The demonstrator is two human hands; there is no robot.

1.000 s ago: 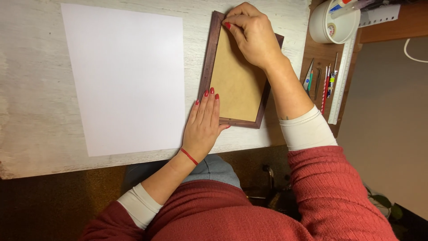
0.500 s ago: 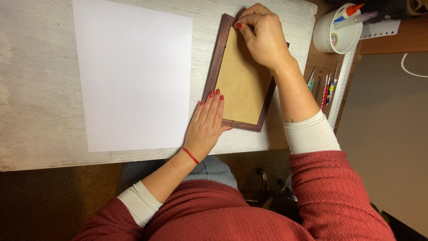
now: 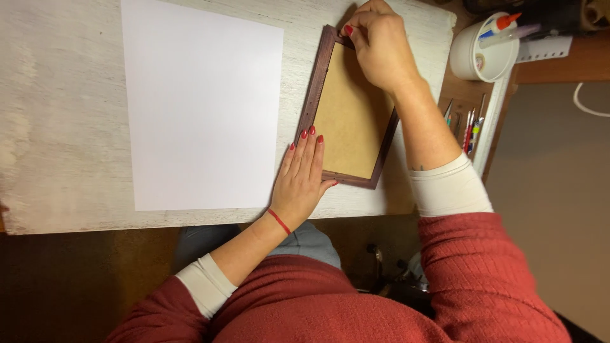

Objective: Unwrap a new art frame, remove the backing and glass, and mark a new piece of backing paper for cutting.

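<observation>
**Picture frame lying face down, a hand at each end**

A white sheet of paper [image 3: 203, 108] lies flat on the pale table [image 3: 57, 127], just left of the picture frame [image 3: 316, 89]. The dark frame lies back-up, its tan backing board [image 3: 349, 121] showing; its long axis runs from the near edge of the table away, leaning slightly right at the near end. The left hand [image 3: 304, 181] rests flat on the frame's near left corner, fingers straight and pressed together. The right hand [image 3: 381, 47] curls over the frame's far end, fingertips pinching at the top edge. Right of the frame, beyond the forearm, lie several pens [image 3: 471, 130]; further right and farther back stands a white cup [image 3: 473, 57] holding markers.
</observation>
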